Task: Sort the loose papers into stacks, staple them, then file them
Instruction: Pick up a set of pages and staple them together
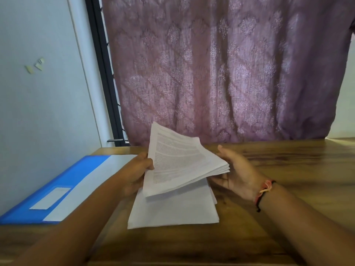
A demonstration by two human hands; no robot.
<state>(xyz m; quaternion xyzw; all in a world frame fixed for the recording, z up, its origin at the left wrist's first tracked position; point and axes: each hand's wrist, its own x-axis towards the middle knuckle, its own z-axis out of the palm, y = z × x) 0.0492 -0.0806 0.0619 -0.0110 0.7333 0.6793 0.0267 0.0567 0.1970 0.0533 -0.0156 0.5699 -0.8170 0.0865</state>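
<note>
A bundle of printed papers (pixel 178 162) is lifted and tilted above the wooden table (pixel 288 162). My left hand (pixel 137 169) grips its left edge, thumb on top. My right hand (pixel 236 173) is at the bundle's right edge, where the sheets fan out; its fingers lie under the paper and its palm faces the sheets. Beneath the bundle a stack of white sheets (pixel 172 210) lies flat on the table. A blue file folder (pixel 63 187) with a white label and a white strip lies at the table's left end.
A purple patterned curtain (pixel 221 73) hangs behind the table's far edge. A pale wall (pixel 38 102) and a black window frame (pixel 103 70) are to the left. Bare wood shows on the table's right half and near side.
</note>
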